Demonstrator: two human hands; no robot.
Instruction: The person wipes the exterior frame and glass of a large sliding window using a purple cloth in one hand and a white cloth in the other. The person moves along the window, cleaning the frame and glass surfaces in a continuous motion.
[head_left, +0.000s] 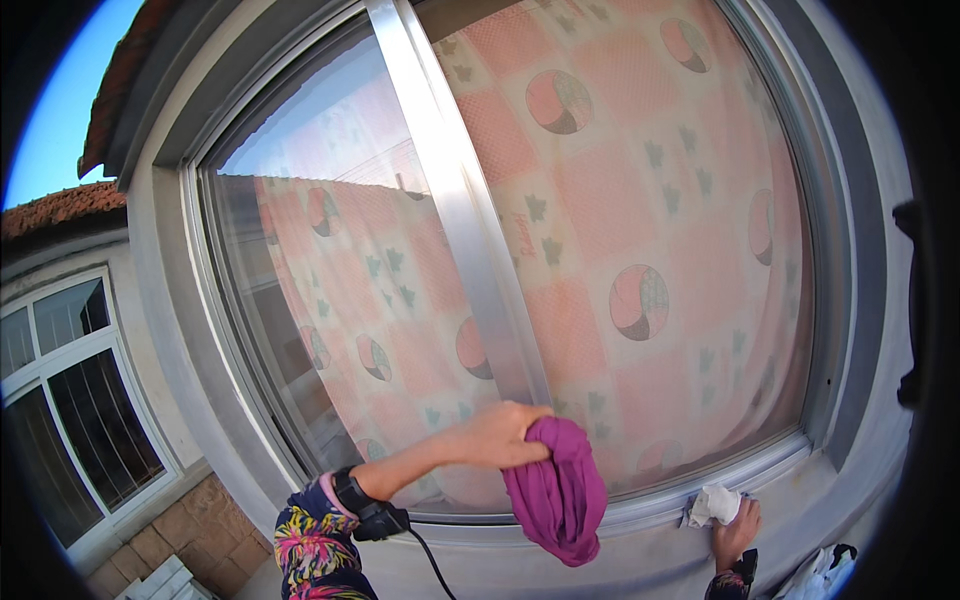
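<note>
My left hand (504, 436) grips a bunched purple cloth (559, 491), which hangs in front of the lower window frame near the upright metal bar (457, 187). At the lower right, my right hand (736, 534) holds a crumpled white cloth (716, 505) against the sill (795, 480), just below the metal track. Behind the glass of the sliding window (637, 225) hangs a pink and cream patterned curtain. A grey piece lies under the white cloth; its material is unclear.
A black cable (429, 559) runs down from the device on my left wrist. To the left stand a neighbouring barred window (97, 420) and a brick wall base (202, 532). A white bag-like item (817, 574) is at the lower right.
</note>
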